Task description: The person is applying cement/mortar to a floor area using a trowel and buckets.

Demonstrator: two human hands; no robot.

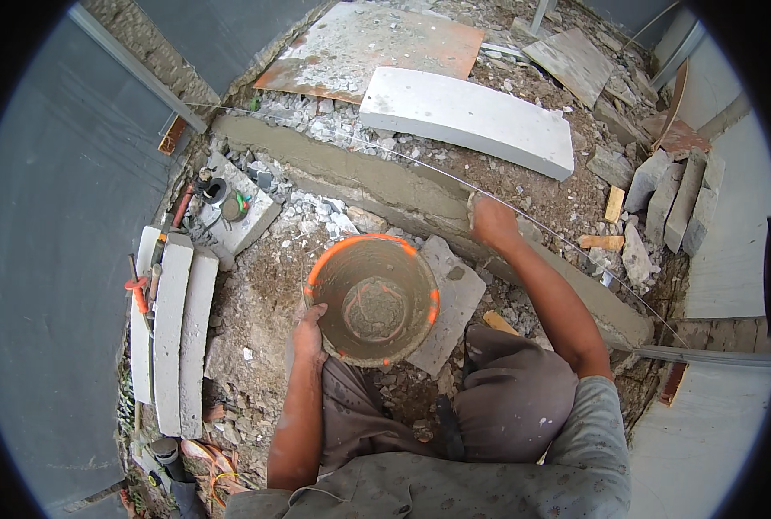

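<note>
rubble (312, 212) lies around the low wall (338, 167). left hand (309, 337) holds the bucket (333, 277) by its rim, fingers curled, between knees (519, 376) and wall; if this grip slips, mortar (375, 311) could spill. right hand (496, 225) is bent near the string (415, 160), its hold i cannot tell; careless lifting might disturb that string.
</note>
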